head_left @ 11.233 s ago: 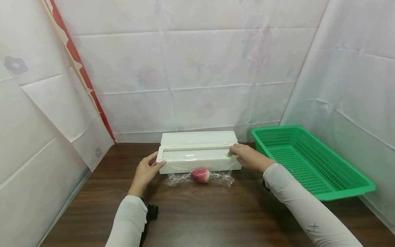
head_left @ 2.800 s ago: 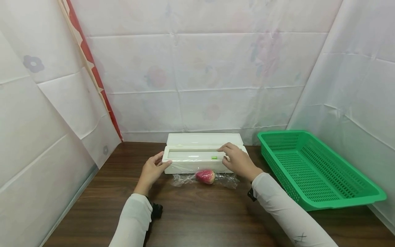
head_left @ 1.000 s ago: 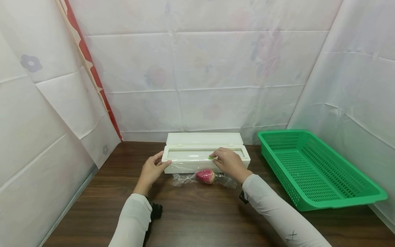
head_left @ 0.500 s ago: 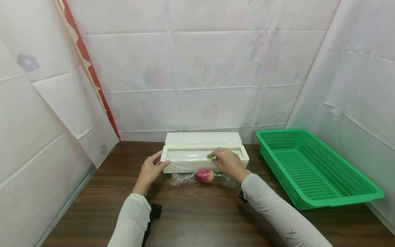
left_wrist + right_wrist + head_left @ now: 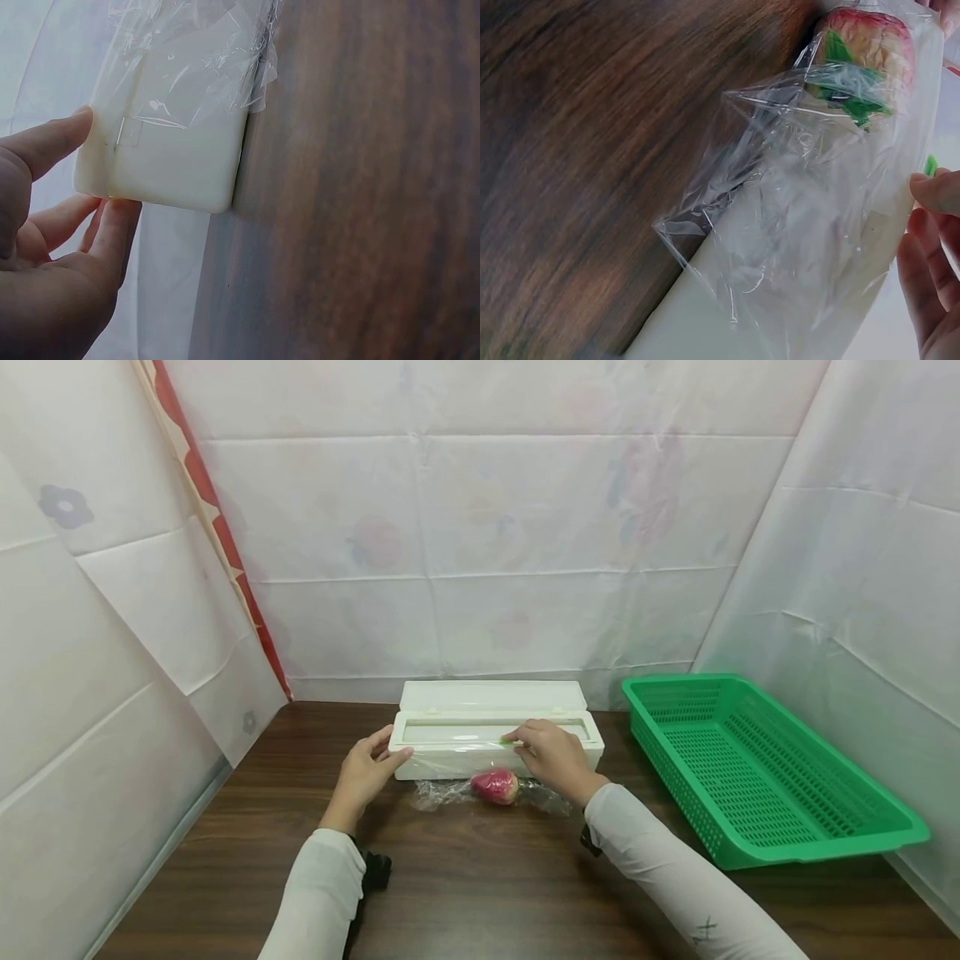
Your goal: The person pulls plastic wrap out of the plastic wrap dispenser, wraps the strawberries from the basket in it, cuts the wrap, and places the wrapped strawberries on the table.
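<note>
A white cling film dispenser box [image 5: 442, 766] stands on the table with its lid [image 5: 491, 695] raised at the back. My left hand [image 5: 363, 777] holds its left end, thumb on the front top edge and fingers at the end face in the left wrist view. With thumb and forefinger my right hand [image 5: 555, 760] pinches the small green slide cutter [image 5: 507, 742] on the box's front edge, right of the middle. Clear cling film [image 5: 780, 217] hangs over the box front. A pink fruit [image 5: 495, 786] with a pale end and green leaves lies wrapped in film before the box.
A green perforated plastic basket [image 5: 671, 777] stands on the right of the dark wooden table [image 5: 480, 885]. White patterned sheets [image 5: 480, 527] wall in the back and both sides.
My right hand has moved from the box's right end toward its middle along with the green cutter, letting go of it briefly on the way. My left hand keeps its place on the box.
</note>
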`<state>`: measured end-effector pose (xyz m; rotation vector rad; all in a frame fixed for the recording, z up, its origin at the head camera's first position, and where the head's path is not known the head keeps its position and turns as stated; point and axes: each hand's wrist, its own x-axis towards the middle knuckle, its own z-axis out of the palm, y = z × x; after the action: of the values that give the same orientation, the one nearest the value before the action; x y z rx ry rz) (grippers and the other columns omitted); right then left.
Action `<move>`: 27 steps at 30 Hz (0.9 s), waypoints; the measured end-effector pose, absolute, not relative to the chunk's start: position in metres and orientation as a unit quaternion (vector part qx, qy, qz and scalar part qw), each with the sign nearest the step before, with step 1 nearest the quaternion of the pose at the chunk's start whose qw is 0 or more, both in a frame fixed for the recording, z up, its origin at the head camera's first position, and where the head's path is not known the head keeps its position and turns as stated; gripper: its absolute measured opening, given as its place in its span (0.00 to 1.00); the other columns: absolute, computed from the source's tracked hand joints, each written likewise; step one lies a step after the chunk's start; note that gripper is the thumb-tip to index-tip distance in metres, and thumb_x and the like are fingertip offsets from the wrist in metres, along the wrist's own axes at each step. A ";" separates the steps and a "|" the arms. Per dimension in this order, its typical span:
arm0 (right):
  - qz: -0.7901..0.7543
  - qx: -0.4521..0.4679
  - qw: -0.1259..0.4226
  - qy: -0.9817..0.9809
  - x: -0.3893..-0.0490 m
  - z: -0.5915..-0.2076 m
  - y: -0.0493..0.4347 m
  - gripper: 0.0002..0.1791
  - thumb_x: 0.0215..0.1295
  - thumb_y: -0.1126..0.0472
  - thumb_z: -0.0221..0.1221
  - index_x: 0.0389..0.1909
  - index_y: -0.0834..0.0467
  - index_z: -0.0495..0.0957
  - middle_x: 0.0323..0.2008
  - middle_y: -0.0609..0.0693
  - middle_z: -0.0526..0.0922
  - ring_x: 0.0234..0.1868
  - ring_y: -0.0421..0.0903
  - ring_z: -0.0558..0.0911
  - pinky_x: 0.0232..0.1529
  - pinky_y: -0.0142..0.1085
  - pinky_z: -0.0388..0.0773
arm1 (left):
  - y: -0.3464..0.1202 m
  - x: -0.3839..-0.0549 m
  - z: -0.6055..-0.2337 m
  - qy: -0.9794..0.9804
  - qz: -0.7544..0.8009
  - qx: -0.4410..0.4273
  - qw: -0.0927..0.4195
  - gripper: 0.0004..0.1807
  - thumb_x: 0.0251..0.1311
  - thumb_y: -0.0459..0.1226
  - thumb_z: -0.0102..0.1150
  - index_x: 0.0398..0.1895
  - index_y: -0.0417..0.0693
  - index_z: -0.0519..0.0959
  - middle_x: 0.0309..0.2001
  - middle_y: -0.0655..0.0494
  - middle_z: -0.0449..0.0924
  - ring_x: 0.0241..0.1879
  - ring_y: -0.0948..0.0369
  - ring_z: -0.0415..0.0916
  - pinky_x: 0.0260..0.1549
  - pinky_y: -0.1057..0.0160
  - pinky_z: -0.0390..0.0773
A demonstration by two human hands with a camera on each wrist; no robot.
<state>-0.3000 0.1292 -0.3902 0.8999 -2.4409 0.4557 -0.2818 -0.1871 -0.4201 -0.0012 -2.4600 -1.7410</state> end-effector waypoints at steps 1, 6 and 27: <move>0.168 0.331 0.250 -0.894 -0.300 -0.390 0.129 0.14 0.62 0.67 0.69 0.45 0.48 0.87 0.41 0.43 0.87 0.38 0.41 0.82 0.33 0.37 0.82 | -0.187 -0.282 -0.420 -0.815 -0.576 0.000 0.064 0.40 0.65 0.44 0.67 0.75 0.39 0.62 0.67 0.37 0.67 0.67 0.46 0.67 0.61 0.54 0.72; 0.164 0.333 0.250 -0.894 -0.302 -0.391 0.129 0.14 0.62 0.66 0.69 0.46 0.47 0.88 0.42 0.42 0.87 0.41 0.42 0.83 0.33 0.37 0.82 | -0.188 -0.282 -0.420 -0.815 -0.575 -0.001 0.065 0.40 0.65 0.44 0.67 0.75 0.39 0.62 0.67 0.37 0.67 0.67 0.46 0.67 0.61 0.53 0.71; 0.136 0.351 0.232 -0.897 -0.303 -0.391 0.130 0.20 0.64 0.68 0.66 0.51 0.43 0.86 0.48 0.40 0.86 0.50 0.43 0.82 0.35 0.39 0.82 | -0.187 -0.282 -0.420 -0.813 -0.579 -0.005 0.065 0.40 0.65 0.44 0.67 0.75 0.38 0.61 0.68 0.37 0.64 0.68 0.46 0.66 0.62 0.55 0.70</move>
<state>-0.3033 0.1305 -0.3908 0.9656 -2.4641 0.3728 -0.2821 -0.1870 -0.4199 -0.0144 -2.4543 -1.7464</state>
